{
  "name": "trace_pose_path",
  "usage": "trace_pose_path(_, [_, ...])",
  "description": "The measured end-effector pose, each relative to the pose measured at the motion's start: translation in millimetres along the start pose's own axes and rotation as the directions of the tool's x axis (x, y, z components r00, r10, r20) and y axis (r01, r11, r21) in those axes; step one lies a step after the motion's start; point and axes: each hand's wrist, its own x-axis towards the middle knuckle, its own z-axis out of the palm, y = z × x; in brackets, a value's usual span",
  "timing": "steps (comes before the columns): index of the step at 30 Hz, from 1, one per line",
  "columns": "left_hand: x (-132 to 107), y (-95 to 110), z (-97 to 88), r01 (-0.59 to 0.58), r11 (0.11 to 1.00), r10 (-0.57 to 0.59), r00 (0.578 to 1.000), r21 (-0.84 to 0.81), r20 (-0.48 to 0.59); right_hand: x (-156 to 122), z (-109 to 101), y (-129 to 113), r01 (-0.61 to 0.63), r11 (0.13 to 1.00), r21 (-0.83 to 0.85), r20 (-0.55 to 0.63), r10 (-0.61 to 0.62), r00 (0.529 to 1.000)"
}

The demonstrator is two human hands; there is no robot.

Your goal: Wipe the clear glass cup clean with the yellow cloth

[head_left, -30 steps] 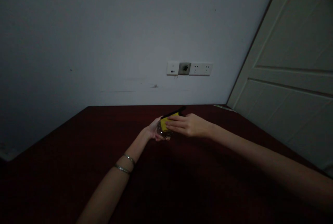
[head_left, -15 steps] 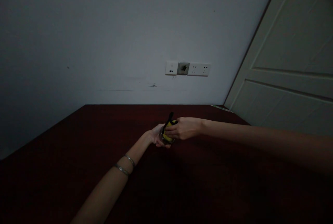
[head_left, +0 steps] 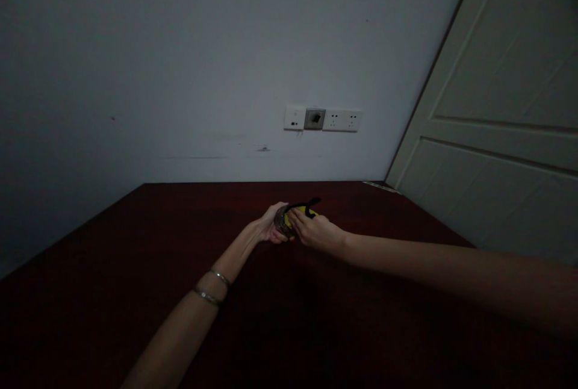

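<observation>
Near the middle of the dark red tabletop, my left hand (head_left: 271,223) is closed around a small, round, glassy-looking thing (head_left: 282,221). My right hand (head_left: 316,229) meets it from the right, with its fingers pressed on a small yellow thing with black edging (head_left: 289,221). A black strap (head_left: 303,203) loops up from the yellow thing and points to the right. The yellow and glassy parts touch; whether they are one object I cannot tell. Fingers and dim light hide much of both. Two silver bangles (head_left: 208,296) circle my left forearm.
The dark red tabletop (head_left: 112,256) runs back to a pale wall (head_left: 203,46). Sockets and a switch (head_left: 323,118) sit low on that wall. A panelled white door (head_left: 497,88) stands at the right. A thin strip (head_left: 382,187) lies at the table's back right corner.
The yellow thing and its black strap have tipped over to the right, the strap from upright to nearly level. My right wrist has dropped and turned; my left hand has risen slightly.
</observation>
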Motion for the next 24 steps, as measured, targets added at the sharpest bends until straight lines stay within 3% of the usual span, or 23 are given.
trace_pose_path(4, [-2.1,1.6,5.7,-0.125,0.991,0.129,0.987,0.051,-0.097,1.9,-2.6,-9.6,-0.037,0.994,-0.106,0.005,0.038,0.999])
trace_pose_path(9, [-3.4,4.2,12.2,-0.278,0.959,0.284,0.938,0.062,-0.197,10.4,-11.9,-16.6,-0.157,0.982,-0.103,0.018,0.16,0.987])
trace_pose_path(12, [-3.8,5.5,17.5,-0.396,0.917,0.396,0.892,0.047,-0.22,16.6,-22.7,-14.8,-0.222,0.975,-0.019,0.065,0.222,0.973])
trace_pose_path(15, [-5.1,6.3,22.0,-0.485,0.874,0.479,0.852,0.026,-0.213,22.6,-35.3,-9.4,-0.312,0.934,0.172,0.117,0.295,0.948])
trace_pose_path(20, [-6.1,6.4,22.2,-0.6,0.8,0.581,0.777,-0.005,-0.244,35.1,-47.3,4.8,-0.523,0.745,0.414,0.269,0.449,0.852])
trace_pose_path(24, [-5.9,5.1,18.3,-0.639,0.769,0.609,0.744,-0.027,-0.275,44.4,-46.1,18.9,-0.601,0.465,0.65,0.339,0.53,0.777])
